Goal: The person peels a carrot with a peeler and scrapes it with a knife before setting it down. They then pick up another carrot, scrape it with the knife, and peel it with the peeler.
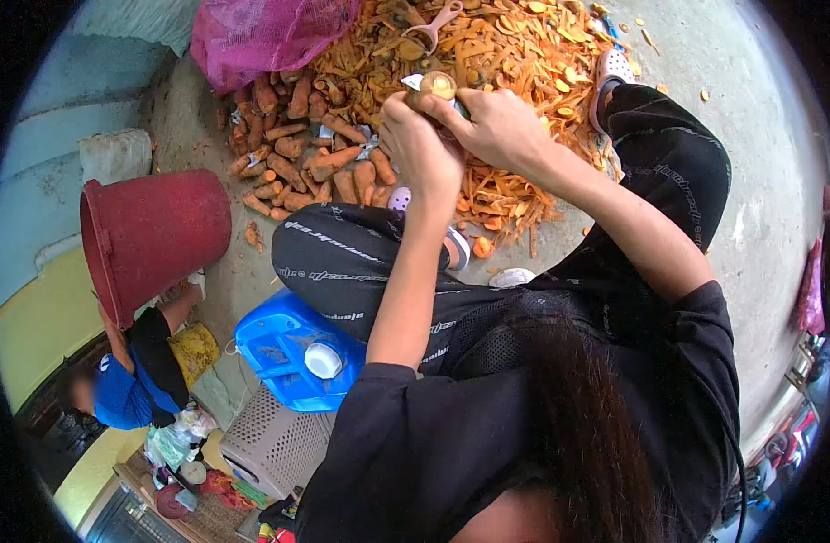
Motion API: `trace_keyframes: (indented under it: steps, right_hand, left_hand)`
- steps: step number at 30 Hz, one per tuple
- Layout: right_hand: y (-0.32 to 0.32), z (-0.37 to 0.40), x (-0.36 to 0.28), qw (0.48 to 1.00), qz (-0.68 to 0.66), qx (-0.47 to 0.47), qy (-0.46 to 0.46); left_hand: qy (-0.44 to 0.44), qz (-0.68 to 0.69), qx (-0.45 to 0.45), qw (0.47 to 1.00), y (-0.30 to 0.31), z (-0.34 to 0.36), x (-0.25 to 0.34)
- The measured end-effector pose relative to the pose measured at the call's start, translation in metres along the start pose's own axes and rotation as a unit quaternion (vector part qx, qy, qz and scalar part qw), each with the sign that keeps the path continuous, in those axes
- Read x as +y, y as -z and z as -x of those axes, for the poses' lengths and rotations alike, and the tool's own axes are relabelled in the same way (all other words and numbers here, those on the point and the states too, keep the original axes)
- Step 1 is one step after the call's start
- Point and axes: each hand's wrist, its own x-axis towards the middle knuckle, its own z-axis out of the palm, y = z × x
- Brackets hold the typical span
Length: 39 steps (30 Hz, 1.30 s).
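Note:
Close together over the peelings, my left hand (422, 145) and my right hand (501, 128) are closed around a carrot (439, 86). Its round brownish end with a pale orange middle points away from me. White scraps stick out beside it, and a dark green bit shows by my right fingers, too hidden to name. Beyond my hands, a pink peeler (444, 16) lies on a wide heap of orange peelings (524, 63). To the left, several unpeeled, soil-stained carrots (297, 167) are piled on the concrete floor.
A magenta mesh sack (270, 36) lies behind the carrots. At left, a person in blue (134, 389) is by a large red tub (166, 231). A blue jerrycan (297, 348) and a grey crate (275, 439) stand beside my left leg. Peelings reach my shoes (614, 68).

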Motion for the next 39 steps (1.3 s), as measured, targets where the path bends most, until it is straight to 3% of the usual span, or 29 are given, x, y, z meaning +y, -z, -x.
trace_keyframes:
  steps: [2, 5, 7, 9, 11, 16, 19, 21, 23, 26, 29, 31, 32, 35, 37, 39]
  right_hand:
    - [-0.002, 0.000, -0.003, 0.997, -0.062, -0.011, -0.051]
    - [0.002, -0.007, -0.003, 0.986, -0.127, -0.019, -0.110]
    - [0.013, -0.015, 0.002, 0.985, -0.151, -0.027, -0.073]
    - [0.031, -0.013, -0.001, 0.943, -0.306, -0.050, -0.122]
    - [0.042, -0.015, 0.003, 0.861, -0.470, -0.100, -0.167]
    - [0.047, -0.020, -0.002, 0.782, -0.595, -0.024, -0.184]
    - [0.041, -0.031, 0.017, 0.756, -0.619, -0.068, -0.200]
    - [0.043, -0.027, 0.011, 0.811, -0.541, -0.039, -0.219]
    - [0.052, -0.028, -0.001, 0.846, -0.483, -0.031, -0.221]
    - [0.060, -0.035, 0.001, 0.936, -0.321, -0.054, -0.135]
    - [0.069, -0.038, -0.009, 0.990, -0.136, -0.027, -0.013]
    - [0.063, -0.047, -0.001, 0.994, 0.014, 0.030, 0.101]
    - [0.063, -0.046, 0.000, 0.997, 0.009, 0.025, 0.077]
    - [0.062, -0.043, -0.002, 0.997, 0.054, -0.033, 0.049]
    - [0.053, -0.042, 0.001, 0.993, 0.077, -0.001, 0.085]
    - [0.056, -0.038, -0.001, 0.999, -0.017, -0.006, 0.039]
  left_hand:
    - [-0.044, -0.111, 0.062, 0.991, 0.001, 0.001, 0.011]
    - [0.051, 0.123, -0.036, 0.990, -0.010, -0.008, -0.014]
    - [0.103, 0.200, -0.055, 0.973, -0.002, -0.012, -0.010]
    - [0.162, 0.212, -0.059, 0.962, 0.008, -0.013, -0.003]
    - [0.150, 0.222, -0.066, 0.961, 0.011, -0.017, -0.009]
    - [0.227, 0.433, -0.117, 0.865, 0.019, -0.019, -0.015]
    - [0.282, 0.562, -0.140, 0.765, 0.035, -0.024, -0.005]
    - [0.312, 0.636, -0.123, 0.695, 0.041, -0.025, -0.005]
    - [0.320, 0.645, -0.103, 0.686, 0.044, -0.028, -0.004]
    - [0.357, 0.692, -0.068, 0.623, 0.048, -0.031, 0.001]
    - [0.338, 0.685, -0.078, 0.641, 0.040, -0.030, -0.013]
    - [0.338, 0.703, -0.110, 0.615, 0.040, -0.028, -0.014]
    - [0.338, 0.713, -0.126, 0.602, 0.039, -0.027, -0.014]
    - [0.307, 0.692, -0.169, 0.631, 0.045, -0.026, -0.001]
    - [0.294, 0.705, -0.205, 0.612, 0.047, -0.026, 0.002]
    - [0.285, 0.699, -0.220, 0.618, 0.045, -0.023, 0.004]
